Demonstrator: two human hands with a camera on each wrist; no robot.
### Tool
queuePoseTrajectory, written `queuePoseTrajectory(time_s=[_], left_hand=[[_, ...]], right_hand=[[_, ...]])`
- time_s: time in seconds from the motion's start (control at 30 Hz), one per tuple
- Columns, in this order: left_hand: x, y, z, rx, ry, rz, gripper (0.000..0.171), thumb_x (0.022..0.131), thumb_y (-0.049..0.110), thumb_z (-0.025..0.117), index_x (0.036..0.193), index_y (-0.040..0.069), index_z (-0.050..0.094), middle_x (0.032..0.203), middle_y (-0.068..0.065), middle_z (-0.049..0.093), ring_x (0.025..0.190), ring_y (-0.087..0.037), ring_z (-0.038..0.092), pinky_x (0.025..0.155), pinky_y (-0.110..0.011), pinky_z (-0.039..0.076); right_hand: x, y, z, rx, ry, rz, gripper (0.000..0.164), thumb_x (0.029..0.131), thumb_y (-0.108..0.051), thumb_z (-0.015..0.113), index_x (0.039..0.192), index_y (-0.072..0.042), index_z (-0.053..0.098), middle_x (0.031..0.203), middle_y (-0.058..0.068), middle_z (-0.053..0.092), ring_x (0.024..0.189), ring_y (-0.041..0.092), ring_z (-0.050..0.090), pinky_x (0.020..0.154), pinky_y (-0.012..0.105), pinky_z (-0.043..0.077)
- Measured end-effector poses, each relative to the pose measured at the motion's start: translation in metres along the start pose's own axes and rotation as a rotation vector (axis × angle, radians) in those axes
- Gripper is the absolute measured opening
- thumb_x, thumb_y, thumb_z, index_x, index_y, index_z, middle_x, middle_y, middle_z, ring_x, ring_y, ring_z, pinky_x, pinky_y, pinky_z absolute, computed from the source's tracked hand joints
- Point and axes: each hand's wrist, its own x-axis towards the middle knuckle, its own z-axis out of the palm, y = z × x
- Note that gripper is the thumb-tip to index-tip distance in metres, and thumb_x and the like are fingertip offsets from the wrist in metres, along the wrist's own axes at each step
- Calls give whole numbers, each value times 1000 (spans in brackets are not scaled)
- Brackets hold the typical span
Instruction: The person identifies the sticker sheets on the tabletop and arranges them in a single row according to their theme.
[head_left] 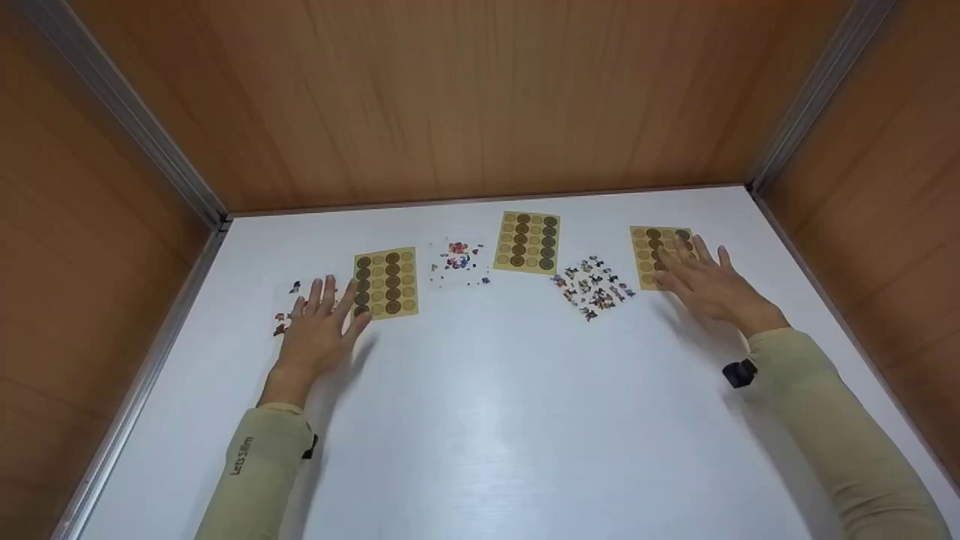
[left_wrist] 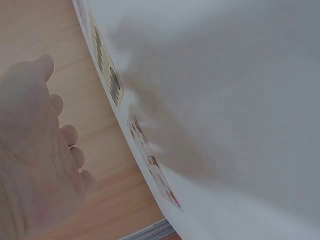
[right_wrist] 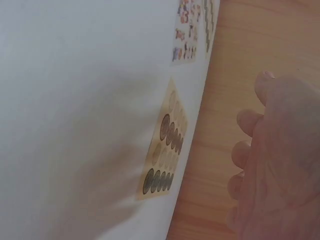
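Observation:
My left hand (head_left: 319,334), fingers spread, hovers over a clear sticker sheet (head_left: 282,322) with small colourful figures and partly hides it. Just right of its thumb lies a tan sheet of round stickers (head_left: 397,289), in dark and pale columns. In the left wrist view a gap shows between the palm (left_wrist: 35,155) and the table. My right hand (head_left: 709,285) is spread above another tan sheet of round stickers (head_left: 643,259) at the right, covering part of it. The right wrist view shows that sheet (right_wrist: 162,150) flat below the raised fingers. Both hands hold nothing.
Between the hands lie a clear sheet with tiny colourful stickers (head_left: 457,262), a third tan sheet (head_left: 526,241) and a tilted clear sheet of figure stickers (head_left: 592,289). Wooden panels (head_left: 480,97) enclose the white table (head_left: 480,420) at the back and sides.

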Motion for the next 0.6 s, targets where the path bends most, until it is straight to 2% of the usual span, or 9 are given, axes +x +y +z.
queuePoseTrajectory(time_s=[0.17, 0.3, 0.47, 0.6], left_hand=[[15, 15, -6, -4, -1, 18, 70, 108, 51, 33, 163, 11, 15, 167, -24, 3, 153, -41, -3, 123, -58, -1], [28, 36, -10, -20, 4, 51, 71, 108, 51, 34, 163, 10, 17, 167, -24, 4, 154, -40, -3, 123, -58, 0], [48, 75, -11, -46, -5, 94, 74, 107, 55, 32, 164, 13, 13, 168, -20, 3, 154, -36, -3, 124, -54, -2], [64, 109, -6, -63, -34, 138, 78, 106, 60, 29, 164, 15, 5, 168, -17, 1, 155, -35, -3, 124, -50, -4]], right_hand=[[6, -7, -4, -36, 13, -20, 71, 108, -55, 26, 163, -12, 18, 167, 23, 4, 152, 45, -10, 116, 66, -14], [10, -11, -6, -36, 28, -45, 69, 109, -52, 26, 163, -10, 18, 167, 23, 6, 152, 45, -8, 117, 66, -12], [16, -17, -6, 16, 45, -81, 70, 109, -52, 27, 162, -7, 19, 167, 21, 5, 152, 43, -8, 119, 64, -9], [22, -22, -4, 101, 20, -94, 74, 107, -57, 27, 163, -9, 17, 168, 20, 2, 153, 40, -11, 120, 60, -12]])
